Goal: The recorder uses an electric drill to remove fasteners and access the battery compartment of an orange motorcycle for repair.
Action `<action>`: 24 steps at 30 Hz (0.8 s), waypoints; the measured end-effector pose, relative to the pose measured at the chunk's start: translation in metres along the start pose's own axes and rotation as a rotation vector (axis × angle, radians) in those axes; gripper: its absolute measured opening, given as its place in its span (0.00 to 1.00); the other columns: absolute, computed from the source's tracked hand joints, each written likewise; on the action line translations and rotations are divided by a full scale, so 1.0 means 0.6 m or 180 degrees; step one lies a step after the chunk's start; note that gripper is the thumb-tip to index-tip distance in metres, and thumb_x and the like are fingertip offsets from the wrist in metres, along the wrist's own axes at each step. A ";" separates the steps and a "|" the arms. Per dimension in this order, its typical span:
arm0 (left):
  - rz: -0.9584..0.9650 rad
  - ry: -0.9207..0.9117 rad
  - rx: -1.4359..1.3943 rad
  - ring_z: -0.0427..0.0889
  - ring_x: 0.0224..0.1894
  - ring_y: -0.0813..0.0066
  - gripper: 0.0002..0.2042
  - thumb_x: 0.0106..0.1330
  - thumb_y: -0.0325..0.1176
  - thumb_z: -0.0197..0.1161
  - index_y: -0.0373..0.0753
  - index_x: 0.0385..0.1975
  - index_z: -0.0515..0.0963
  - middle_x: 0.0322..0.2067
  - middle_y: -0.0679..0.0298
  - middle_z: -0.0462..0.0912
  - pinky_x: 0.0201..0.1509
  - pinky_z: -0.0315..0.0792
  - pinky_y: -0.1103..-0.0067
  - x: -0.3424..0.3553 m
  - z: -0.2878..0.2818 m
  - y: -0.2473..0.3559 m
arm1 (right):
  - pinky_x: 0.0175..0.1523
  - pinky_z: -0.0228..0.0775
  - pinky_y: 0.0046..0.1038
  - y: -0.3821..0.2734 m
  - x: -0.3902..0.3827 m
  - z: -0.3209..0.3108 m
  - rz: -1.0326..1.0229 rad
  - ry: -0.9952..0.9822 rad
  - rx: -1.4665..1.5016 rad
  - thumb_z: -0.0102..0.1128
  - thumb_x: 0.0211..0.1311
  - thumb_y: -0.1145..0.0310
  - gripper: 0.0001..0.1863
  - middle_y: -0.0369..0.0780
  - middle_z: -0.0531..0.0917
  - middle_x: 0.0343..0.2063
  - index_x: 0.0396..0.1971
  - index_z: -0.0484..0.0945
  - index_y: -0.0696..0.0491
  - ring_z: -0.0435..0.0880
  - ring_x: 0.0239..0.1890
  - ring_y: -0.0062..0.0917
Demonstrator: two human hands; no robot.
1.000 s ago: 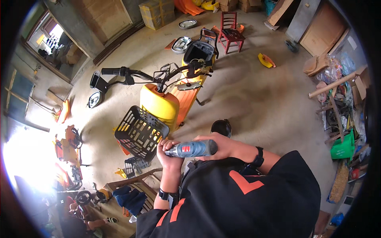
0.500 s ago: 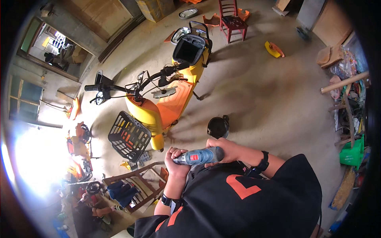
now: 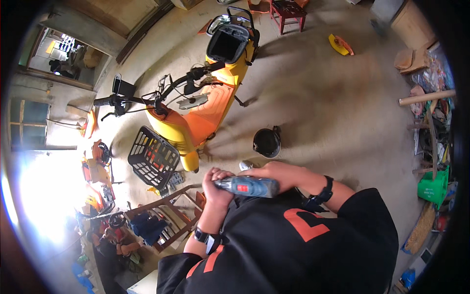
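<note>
A blue cordless drill (image 3: 252, 187) lies sideways in front of my body, its chuck pointing left. My left hand (image 3: 218, 188) has its fingers curled round the chuck end. My right hand (image 3: 267, 172) grips the drill from the right, its fingers mostly hidden behind the tool. Ahead stands a yellow and orange scooter (image 3: 205, 110) with a black front basket (image 3: 149, 164), handlebars with loose cables, and a rear box (image 3: 228, 41). A black bucket (image 3: 267, 142) sits on the floor just beyond my hands, and a white shoe (image 3: 245, 165) shows there.
A red chair (image 3: 288, 12) and yellow panel (image 3: 341, 44) are at the back. Clutter with a green bin (image 3: 433, 183) lines the right wall. At left are a bright doorway, another scooter (image 3: 98, 166), a wooden frame (image 3: 166, 213) with dark cloth and a crouching person (image 3: 110, 255).
The view has shifted, with the scooter sitting higher and further left in the picture. The shoe has come into sight beyond my hands, which still hold the drill.
</note>
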State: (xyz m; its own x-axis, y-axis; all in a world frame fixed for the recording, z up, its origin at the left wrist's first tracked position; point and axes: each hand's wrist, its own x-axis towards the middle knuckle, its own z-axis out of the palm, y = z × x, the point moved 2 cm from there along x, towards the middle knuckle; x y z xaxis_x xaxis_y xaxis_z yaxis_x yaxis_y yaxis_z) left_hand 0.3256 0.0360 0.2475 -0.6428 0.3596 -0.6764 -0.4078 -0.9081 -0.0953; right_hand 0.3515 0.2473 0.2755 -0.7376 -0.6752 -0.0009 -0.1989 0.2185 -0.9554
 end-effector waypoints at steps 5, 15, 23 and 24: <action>-0.0429 0.0397 0.0598 0.74 0.30 0.68 0.09 0.66 0.34 0.48 0.39 0.24 0.68 0.15 0.70 0.69 0.50 0.68 0.68 0.079 0.035 0.009 | 0.55 0.70 0.29 0.010 0.008 -0.033 0.0468 0.0266 0.0610 0.68 0.45 0.72 0.40 0.42 0.80 0.50 0.63 0.66 0.51 0.82 0.48 0.29; -0.0947 0.0692 0.0460 0.77 0.42 0.60 0.10 0.66 0.33 0.46 0.39 0.22 0.67 0.21 0.65 0.71 0.57 0.64 0.59 0.216 0.022 0.023 | 0.45 0.71 0.23 0.045 0.044 -0.084 0.1818 0.1382 0.2253 0.69 0.54 0.71 0.20 0.34 0.82 0.33 0.47 0.77 0.57 0.77 0.35 0.17; -0.0692 0.1285 0.0365 0.75 0.30 0.63 0.13 0.63 0.28 0.50 0.40 0.14 0.63 0.16 0.65 0.67 0.50 0.71 0.63 0.272 0.037 -0.037 | 0.43 0.71 0.25 0.101 0.018 -0.150 0.1883 0.1168 0.1096 0.76 0.47 0.67 0.18 0.32 0.82 0.28 0.37 0.80 0.56 0.78 0.34 0.17; -0.0544 0.1290 0.0270 0.75 0.30 0.63 0.13 0.63 0.28 0.50 0.41 0.15 0.63 0.16 0.65 0.67 0.48 0.71 0.64 0.280 0.042 -0.042 | 0.43 0.71 0.24 0.116 0.024 -0.157 0.1950 0.1237 0.1020 0.74 0.48 0.70 0.16 0.31 0.82 0.29 0.38 0.81 0.57 0.78 0.33 0.18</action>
State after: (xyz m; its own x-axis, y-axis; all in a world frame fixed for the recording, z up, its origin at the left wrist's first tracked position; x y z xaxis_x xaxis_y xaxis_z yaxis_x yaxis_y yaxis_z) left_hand 0.2117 0.1248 0.1547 -0.2625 0.3746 -0.8892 -0.5487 -0.8160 -0.1818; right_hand 0.2662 0.3189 0.2370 -0.8399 -0.1932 -0.5072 0.4672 0.2181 -0.8568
